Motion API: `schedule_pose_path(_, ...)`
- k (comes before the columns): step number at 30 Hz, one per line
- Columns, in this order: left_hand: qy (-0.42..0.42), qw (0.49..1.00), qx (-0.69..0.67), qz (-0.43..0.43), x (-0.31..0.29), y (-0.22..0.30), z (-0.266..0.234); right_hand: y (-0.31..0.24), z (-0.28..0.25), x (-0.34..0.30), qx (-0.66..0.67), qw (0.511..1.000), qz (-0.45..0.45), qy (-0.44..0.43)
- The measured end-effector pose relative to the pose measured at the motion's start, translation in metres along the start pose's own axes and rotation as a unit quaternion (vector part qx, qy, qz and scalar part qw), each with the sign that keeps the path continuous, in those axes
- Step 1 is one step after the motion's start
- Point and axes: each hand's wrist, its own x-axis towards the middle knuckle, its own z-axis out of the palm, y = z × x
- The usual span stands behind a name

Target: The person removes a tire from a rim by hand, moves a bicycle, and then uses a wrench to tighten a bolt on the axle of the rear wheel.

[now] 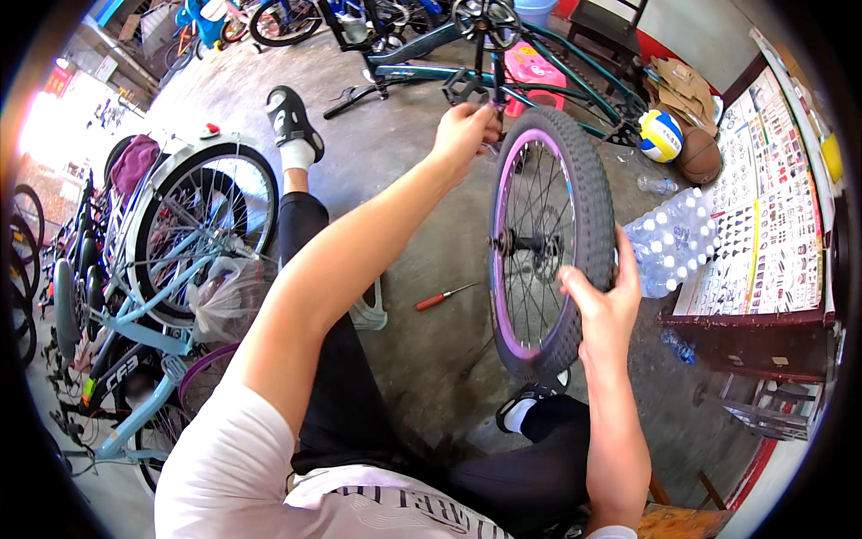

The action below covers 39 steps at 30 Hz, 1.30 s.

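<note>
Head | wheel point(536, 242) | gripped by right hand point(611, 304) | right of left hand point(466, 135)

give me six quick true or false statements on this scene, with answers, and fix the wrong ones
1. The right hand holds the wheel. True.
2. The wheel's rim is green. False: it is purple.
3. The screwdriver lies on the floor. True.
4. In the picture, the basketball is left of the volleyball. False: it is to the right.
5. The bottles have white caps. True.
6. The left hand is lower in the picture than the right. False: it is higher.
</note>
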Motion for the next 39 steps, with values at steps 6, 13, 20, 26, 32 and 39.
schedule_pose_path(6, -0.022, 0.998, 0.043, -0.044, -0.113, -0.052, -0.107, -0.007, 0.079, -0.004, 0.042, 0.998, 0.004, -0.039)
schedule_pose_path(13, 0.006, 0.995, -0.015, -0.094, -0.147, -0.14, -0.159, 0.084, 0.143, 0.021, -0.109, 0.991, -0.025, -0.078)
schedule_pose_path(20, 0.022, 0.998, -0.015, -0.059, -0.14, -0.186, -0.19, 0.095, 0.19, 0.014, -0.103, 0.99, -0.07, -0.065)
schedule_pose_path(26, 0.051, 0.993, 0.109, -0.022, -0.135, -0.211, -0.184, 0.085, 0.196, 0.027, -0.156, 0.985, -0.046, -0.051)
schedule_pose_path(32, -0.013, 0.988, 0.148, -0.049, -0.146, -0.206, -0.189, 0.088, 0.188, 0.023, -0.154, 0.986, -0.048, -0.05)
schedule_pose_path(39, 0.025, 0.997, 0.055, -0.041, -0.133, -0.202, -0.179, 0.092, 0.187, 0.017, -0.087, 0.992, -0.043, -0.084)
